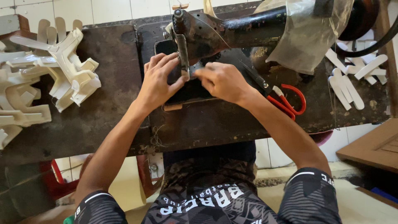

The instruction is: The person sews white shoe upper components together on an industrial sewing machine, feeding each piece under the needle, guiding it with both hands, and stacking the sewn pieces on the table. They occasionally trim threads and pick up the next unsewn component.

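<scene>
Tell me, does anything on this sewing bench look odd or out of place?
The sewing machine looks rusty and worn, with crumpled clear plastic draped over its arm. White cut pieces are heaped untidily on the left. Nothing looks spilled.
</scene>
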`<state>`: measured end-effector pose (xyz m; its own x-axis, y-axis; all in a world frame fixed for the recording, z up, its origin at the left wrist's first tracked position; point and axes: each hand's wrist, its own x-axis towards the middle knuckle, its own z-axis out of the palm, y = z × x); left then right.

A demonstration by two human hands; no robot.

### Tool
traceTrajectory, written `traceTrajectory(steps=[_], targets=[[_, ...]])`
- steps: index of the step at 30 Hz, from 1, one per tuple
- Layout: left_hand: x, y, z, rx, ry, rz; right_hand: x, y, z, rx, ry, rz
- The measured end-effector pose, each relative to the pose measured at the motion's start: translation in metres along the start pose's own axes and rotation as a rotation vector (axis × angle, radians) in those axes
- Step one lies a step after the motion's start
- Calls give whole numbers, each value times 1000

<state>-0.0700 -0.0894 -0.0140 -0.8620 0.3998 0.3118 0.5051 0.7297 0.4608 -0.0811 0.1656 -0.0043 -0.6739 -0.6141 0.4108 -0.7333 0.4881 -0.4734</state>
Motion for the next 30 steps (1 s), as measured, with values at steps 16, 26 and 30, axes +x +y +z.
traceTrajectory(steps=[16,26,30], targets=[[7,-6,1,-76,36,36,5,81,32,685,132,418],[9,-15,-6,33,6,131,1,72,28,693,43,477],[6,-11,-7,79,29,106,-1,74,28,764,71,303]])
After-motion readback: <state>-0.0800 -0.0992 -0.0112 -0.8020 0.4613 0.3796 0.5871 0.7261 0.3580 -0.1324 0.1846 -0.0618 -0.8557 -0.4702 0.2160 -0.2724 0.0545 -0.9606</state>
